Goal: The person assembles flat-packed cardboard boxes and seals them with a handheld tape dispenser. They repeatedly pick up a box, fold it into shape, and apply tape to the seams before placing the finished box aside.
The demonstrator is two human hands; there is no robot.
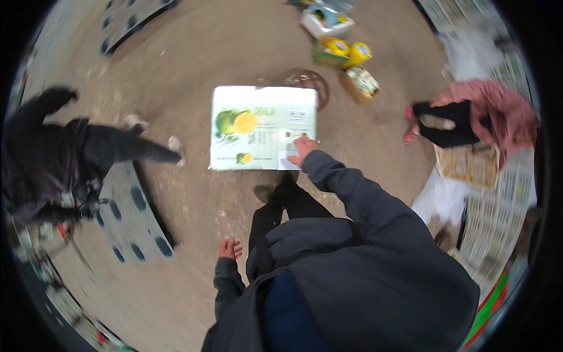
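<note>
A pale green and white cardboard carton [258, 138] printed with green and yellow citrus fruit is in front of me, over the floor and just ahead of my feet. My right hand [302, 150] grips it at the lower right part of its printed face, near the edge, with fingertips by a small opening; part of the grip is hidden. One of my feet is covered by the carton. Down at my side hangs my left hand [231, 249], holding nothing, its fingers loosely apart.
A round brown cover [321, 88] lies beyond the carton. Farther off stand a white box [319, 26], a green box [328, 54] and a brown box [359, 88]. Pallets [134, 220] and a dark-clothed person [64, 152] are left; a person in pink [492, 111] sits by crates right.
</note>
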